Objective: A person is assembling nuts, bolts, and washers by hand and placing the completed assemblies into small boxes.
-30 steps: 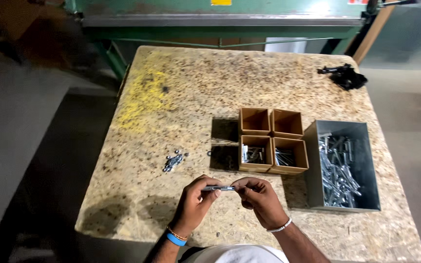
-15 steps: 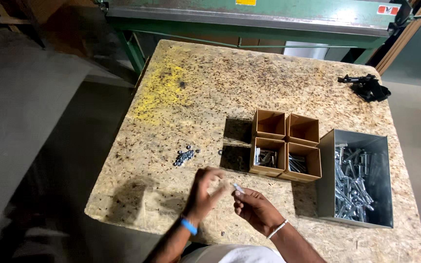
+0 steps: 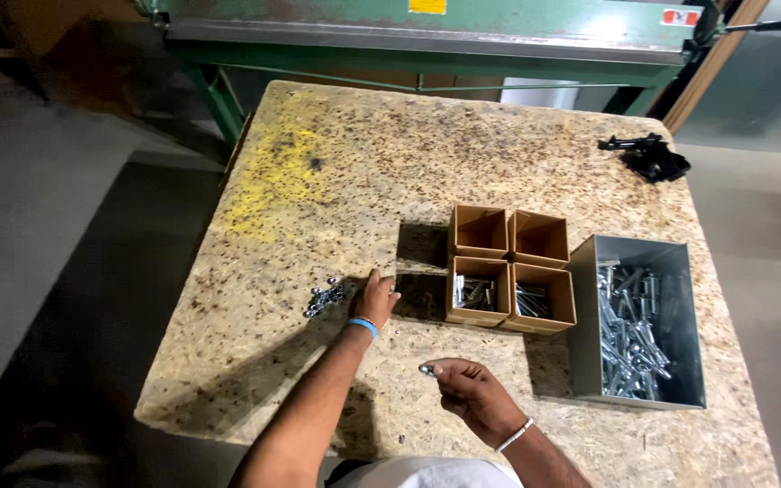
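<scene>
— What's my left hand doing?

— It's stretched out flat on the table, fingers loosely apart, tips just beside the small pile of nuts; I can't tell whether it touches them.

— And the right hand?

— Near my body, fingers pinched together on a bolt, its head poking out leftward. The four cardboard boxes and the grey metal bin of bolts lie beyond it.
</scene>
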